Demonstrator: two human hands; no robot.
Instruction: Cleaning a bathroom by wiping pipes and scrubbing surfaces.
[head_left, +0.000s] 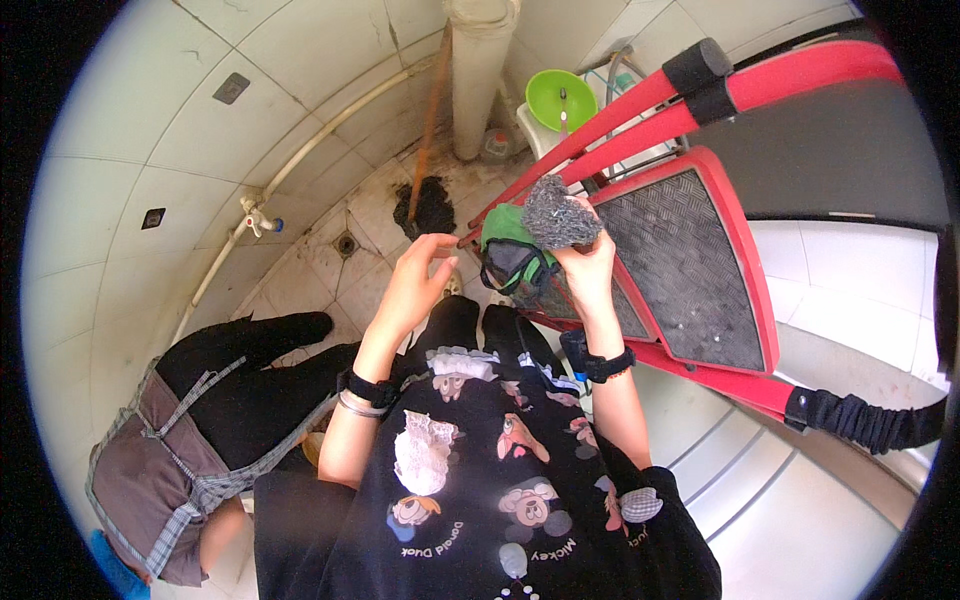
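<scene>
My right hand is closed around a wad of grey steel wool, held up in front of a red folding stepladder. My left hand is raised to the left of it, fingers parted, with nothing in the grasp. A green and black fabric bag shows just behind the steel wool, partly covered by it; what supports the bag cannot be told. Close to my right forearm is the stepladder's black textured tread in its red frame.
A bent-over person in a tied apron is at left. A wall tap and pipe run along the tiles. A mop stands past a floor drain. A green basin with a brush rests behind the ladder. A plastic bottle sits near the thick pipe.
</scene>
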